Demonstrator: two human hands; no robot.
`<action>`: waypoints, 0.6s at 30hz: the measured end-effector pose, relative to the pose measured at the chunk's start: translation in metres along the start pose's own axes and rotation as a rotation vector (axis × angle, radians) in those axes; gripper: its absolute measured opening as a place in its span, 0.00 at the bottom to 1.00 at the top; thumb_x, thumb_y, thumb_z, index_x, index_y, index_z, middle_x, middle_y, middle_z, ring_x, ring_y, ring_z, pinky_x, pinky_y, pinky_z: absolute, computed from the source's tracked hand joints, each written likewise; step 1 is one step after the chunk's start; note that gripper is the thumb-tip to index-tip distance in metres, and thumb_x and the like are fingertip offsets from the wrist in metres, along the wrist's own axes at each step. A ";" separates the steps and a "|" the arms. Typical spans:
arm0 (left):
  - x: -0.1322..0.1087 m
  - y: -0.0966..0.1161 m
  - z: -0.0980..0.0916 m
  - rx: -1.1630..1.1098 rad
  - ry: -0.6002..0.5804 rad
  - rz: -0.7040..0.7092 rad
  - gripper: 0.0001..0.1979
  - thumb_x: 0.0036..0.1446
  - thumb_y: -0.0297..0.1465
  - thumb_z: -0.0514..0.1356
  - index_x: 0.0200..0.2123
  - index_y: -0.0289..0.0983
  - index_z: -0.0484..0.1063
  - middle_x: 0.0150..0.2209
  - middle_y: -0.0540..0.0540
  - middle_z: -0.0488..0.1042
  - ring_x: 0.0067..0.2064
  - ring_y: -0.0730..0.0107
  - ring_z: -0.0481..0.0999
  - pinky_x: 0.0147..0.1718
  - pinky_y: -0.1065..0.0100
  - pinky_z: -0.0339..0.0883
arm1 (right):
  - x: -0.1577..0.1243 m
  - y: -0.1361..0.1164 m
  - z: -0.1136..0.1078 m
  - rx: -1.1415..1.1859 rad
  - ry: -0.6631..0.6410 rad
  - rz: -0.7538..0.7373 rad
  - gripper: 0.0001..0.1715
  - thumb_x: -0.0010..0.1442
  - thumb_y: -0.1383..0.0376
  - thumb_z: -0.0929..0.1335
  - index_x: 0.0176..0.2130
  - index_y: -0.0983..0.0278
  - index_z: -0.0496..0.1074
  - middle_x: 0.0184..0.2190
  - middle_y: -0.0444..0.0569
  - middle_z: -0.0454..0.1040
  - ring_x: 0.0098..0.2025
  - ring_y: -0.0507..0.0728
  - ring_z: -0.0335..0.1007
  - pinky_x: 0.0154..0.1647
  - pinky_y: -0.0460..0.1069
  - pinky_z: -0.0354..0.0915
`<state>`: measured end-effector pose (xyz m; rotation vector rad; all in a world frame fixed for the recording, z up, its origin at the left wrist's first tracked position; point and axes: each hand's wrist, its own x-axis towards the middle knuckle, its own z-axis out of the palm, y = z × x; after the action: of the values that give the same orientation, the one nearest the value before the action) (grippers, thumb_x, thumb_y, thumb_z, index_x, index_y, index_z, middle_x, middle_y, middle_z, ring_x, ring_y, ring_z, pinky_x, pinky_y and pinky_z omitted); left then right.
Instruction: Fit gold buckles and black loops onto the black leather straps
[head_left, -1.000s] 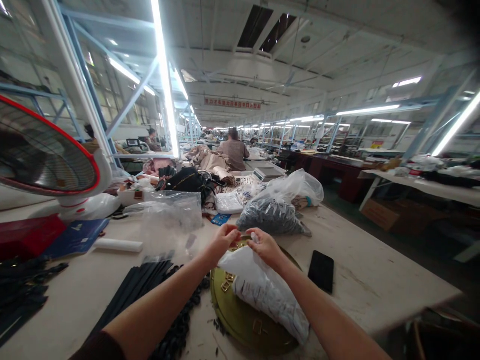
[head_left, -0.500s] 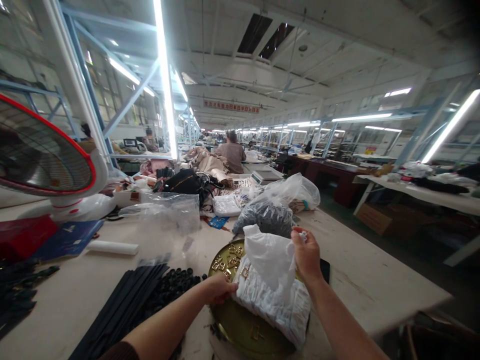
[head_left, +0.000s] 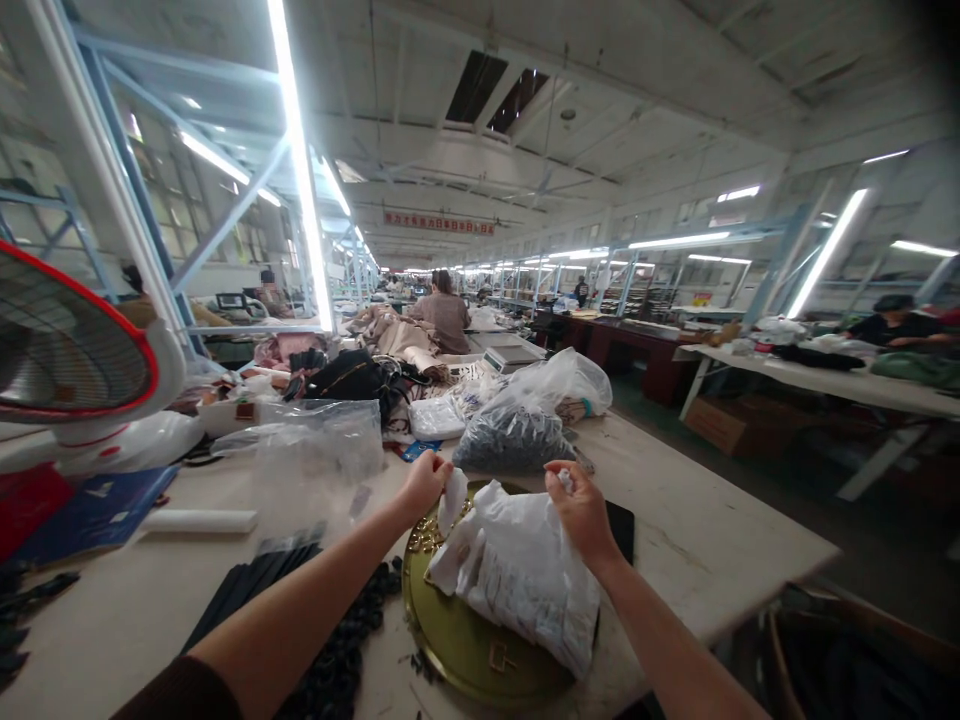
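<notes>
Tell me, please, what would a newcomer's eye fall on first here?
Probably the crumpled white bag on the round gold-coloured tray in front, between and below the left hand and right hand. Next, the red-rimmed fan at the left edge and the bright tube light at upper left would stand out.

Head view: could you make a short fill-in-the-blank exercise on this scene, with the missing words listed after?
The left hand pinches a small limp piece coloured ____.
The round tray lies ____ the white bundle.
A flat black object lies to the ____ of the round tray.
The fan at the picture's left edge has a rim coloured ____.
Missing words: white; under; right; red.
</notes>
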<state>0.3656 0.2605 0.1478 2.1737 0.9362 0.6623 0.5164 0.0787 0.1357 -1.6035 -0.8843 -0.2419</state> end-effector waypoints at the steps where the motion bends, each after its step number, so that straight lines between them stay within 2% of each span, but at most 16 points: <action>1: 0.000 0.004 -0.002 0.035 0.029 0.025 0.10 0.59 0.34 0.54 0.35 0.32 0.67 0.31 0.49 0.69 0.31 0.73 0.70 0.31 0.67 0.66 | -0.001 -0.002 0.000 -0.009 -0.026 -0.009 0.17 0.52 0.55 0.62 0.34 0.65 0.69 0.23 0.44 0.66 0.24 0.52 0.60 0.27 0.46 0.59; 4: -0.004 0.014 -0.008 0.146 0.084 0.113 0.09 0.58 0.33 0.54 0.33 0.33 0.67 0.30 0.49 0.69 0.31 0.72 0.69 0.32 0.67 0.64 | -0.005 -0.006 -0.001 -0.044 -0.081 -0.025 0.16 0.53 0.55 0.62 0.33 0.65 0.69 0.24 0.45 0.67 0.24 0.52 0.61 0.27 0.47 0.59; 10: -0.013 0.040 -0.025 0.343 0.095 0.264 0.06 0.55 0.34 0.56 0.30 0.38 0.67 0.29 0.48 0.72 0.33 0.66 0.71 0.31 0.70 0.58 | -0.013 -0.013 -0.001 -0.087 -0.190 -0.051 0.15 0.54 0.56 0.61 0.34 0.65 0.69 0.23 0.45 0.68 0.24 0.52 0.61 0.27 0.46 0.58; 18: -0.020 0.051 -0.017 0.465 0.118 0.317 0.07 0.58 0.33 0.52 0.34 0.37 0.67 0.35 0.43 0.74 0.40 0.62 0.72 0.36 0.68 0.60 | -0.016 -0.020 0.000 -0.137 -0.259 -0.065 0.14 0.54 0.57 0.61 0.33 0.65 0.69 0.24 0.45 0.68 0.25 0.52 0.62 0.27 0.46 0.58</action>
<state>0.3638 0.2251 0.1935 2.7597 0.8780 0.7886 0.4926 0.0717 0.1412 -1.7609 -1.1408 -0.1444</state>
